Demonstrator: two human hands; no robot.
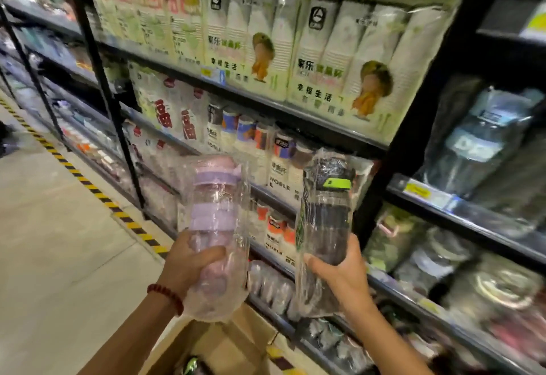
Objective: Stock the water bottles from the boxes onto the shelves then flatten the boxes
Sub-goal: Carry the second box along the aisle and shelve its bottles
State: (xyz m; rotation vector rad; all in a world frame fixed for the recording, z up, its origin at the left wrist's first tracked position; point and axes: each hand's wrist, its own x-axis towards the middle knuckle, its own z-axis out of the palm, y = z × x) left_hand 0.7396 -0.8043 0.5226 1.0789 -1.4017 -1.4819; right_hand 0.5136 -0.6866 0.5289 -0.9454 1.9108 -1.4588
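Note:
My left hand grips the lower half of a purple-lidded clear water bottle wrapped in a plastic bag, held upright. My right hand holds a dark bottle with a black lid and green clip, also bagged and upright. Both bottles hover in front of the black shelves. Below my arms an open cardboard box stands on the floor, with another bagged bottle partly visible inside.
Shelves to the right hold bagged bottles. Packs of paper cups fill the upper and middle shelves. A black upright post divides the sections. Yellow-black tape marks the floor along the shelving; the aisle floor lies to the left.

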